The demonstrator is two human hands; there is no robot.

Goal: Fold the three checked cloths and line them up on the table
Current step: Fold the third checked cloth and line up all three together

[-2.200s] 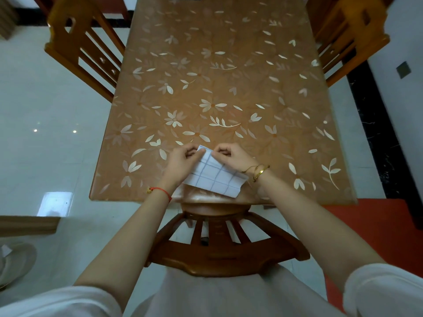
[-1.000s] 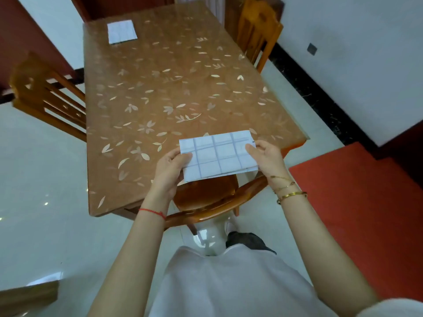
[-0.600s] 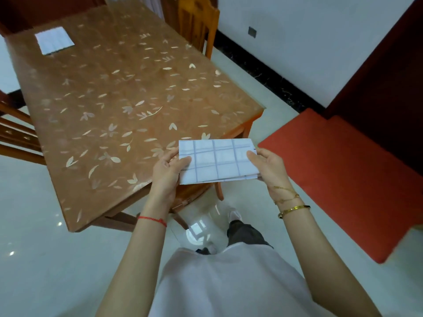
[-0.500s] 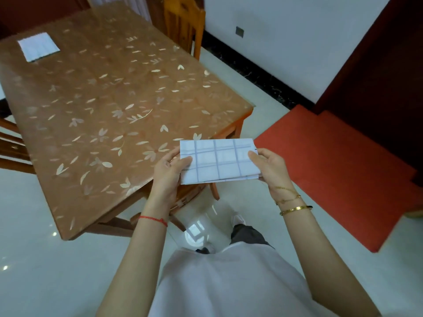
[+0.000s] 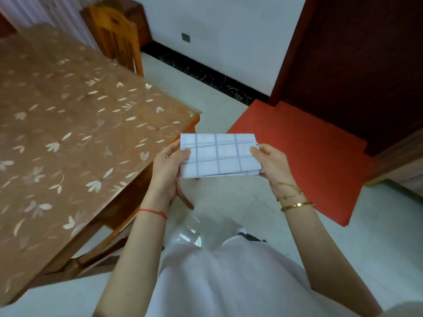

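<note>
— What does the head camera see?
— The left grip (image 5: 168,167) pinches one short end of the folded checked cloth (image 5: 219,156). The right grip (image 5: 273,165) pinches the other end.
— Where is the cloth?
— In the air, flat between both grips. The worktop (image 5: 68,133) is left of the left grip.

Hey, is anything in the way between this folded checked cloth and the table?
Nothing visible. The cloth, held at both ends by the left hand and right hand, is beside the near corner of the table.
</note>
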